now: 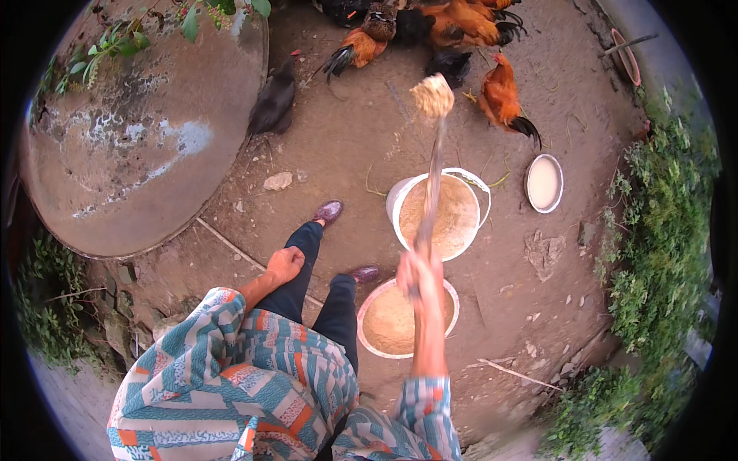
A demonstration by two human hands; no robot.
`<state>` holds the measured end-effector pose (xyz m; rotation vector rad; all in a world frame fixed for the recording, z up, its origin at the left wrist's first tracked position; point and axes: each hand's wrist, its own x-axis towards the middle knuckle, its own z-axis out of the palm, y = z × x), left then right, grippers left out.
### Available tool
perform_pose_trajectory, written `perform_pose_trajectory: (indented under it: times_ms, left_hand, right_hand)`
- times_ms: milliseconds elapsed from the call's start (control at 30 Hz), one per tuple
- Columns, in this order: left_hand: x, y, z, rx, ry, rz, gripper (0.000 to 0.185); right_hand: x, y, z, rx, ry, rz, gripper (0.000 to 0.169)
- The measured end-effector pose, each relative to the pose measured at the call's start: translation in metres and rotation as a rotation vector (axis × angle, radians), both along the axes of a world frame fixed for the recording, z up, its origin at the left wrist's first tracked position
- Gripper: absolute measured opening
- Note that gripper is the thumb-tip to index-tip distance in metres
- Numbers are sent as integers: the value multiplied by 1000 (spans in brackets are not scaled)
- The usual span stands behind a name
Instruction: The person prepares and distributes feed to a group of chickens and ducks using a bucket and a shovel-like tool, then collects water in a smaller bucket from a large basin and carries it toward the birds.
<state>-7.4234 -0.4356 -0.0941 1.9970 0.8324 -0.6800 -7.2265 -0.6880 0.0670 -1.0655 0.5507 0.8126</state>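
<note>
My right hand [420,274] grips the wooden handle [433,184] of a long scoop or stick, slightly blurred. At its far end is a clump of pale, crumbly feed [433,95], in line with the chickens. Under the handle stands a white plastic bucket [394,203] holding tan mash [412,210]; its white bail handle [486,201] hangs to the right. Partly behind my right forearm, a round basin with a pinkish-white rim [363,328] holds more tan feed [389,320]. My left hand [286,264], loosely curled with nothing visible in it, is by my left thigh.
Several chickens crowd at the top, with a black hen [275,101] left and a reddish-brown rooster [500,92] right. A metal bowl of whitish liquid [543,183] sits on the dirt. A large round slab [190,196] lies left; shrubs [651,276] line the right. Sticks [519,374] and stones [278,181] lie about.
</note>
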Motion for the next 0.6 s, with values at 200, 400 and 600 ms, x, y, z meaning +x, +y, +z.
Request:
perform_pose_trajectory:
  times_ms: [200,400,600]
  left_hand:
    - [-4,10,-1,-45,-60,56,15]
    - [1,15,-5,-9,-29,8,15]
    - [4,-1,-9,52,-89,-150,17]
  right_hand:
    - [65,61,-68,-631,-365,114,35]
    - [-39,-27,0,-508,-270,76,55]
    - [-182,-110,95,-428,-3,-64,51]
